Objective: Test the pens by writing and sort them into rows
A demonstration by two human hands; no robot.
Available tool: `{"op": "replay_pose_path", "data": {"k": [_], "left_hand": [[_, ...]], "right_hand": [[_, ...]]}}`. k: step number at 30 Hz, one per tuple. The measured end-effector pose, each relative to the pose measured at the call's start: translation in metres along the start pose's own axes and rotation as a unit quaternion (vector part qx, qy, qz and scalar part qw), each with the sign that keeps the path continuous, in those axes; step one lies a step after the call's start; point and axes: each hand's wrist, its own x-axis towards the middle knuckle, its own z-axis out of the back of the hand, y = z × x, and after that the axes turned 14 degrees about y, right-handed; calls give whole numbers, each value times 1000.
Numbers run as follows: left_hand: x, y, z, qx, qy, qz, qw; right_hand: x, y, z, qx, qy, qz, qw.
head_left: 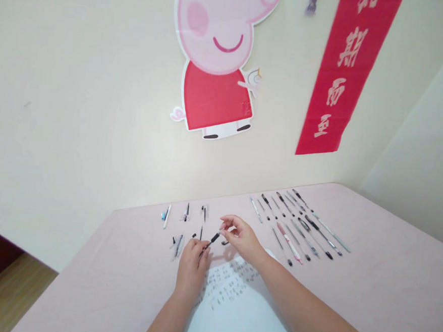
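My left hand [193, 265] is closed around a pen with a black grip [214, 238], which slants up to the right. At the pen's upper end, the thumb and a finger of my right hand [240, 237] pinch together on its tip. What exactly lies between those fingertips is too small to make out. Behind my left hand, a thin dark pen part [201, 232] lies beside a small black cap [194, 235]. Another black piece [224, 243] rests under my right hand. Below both hands is a white sheet of paper [241, 319] with handwriting on it.
Two rows of pens lie at the right, including a pink-and-white pen [289, 243] and a pale blue pen [330, 233]. At the left are several pen parts on clear wrappings [178, 246] and a white pen [167, 217]. The pink table [84, 288] meets the wall behind.
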Motion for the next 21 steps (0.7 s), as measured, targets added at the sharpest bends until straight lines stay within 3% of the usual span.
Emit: {"op": "replay_pose_path", "data": {"k": [21], "left_hand": [[0, -1, 0, -7, 3, 3, 1000]], "right_hand": [[0, 1, 2, -15, 7, -3, 1000]]}}
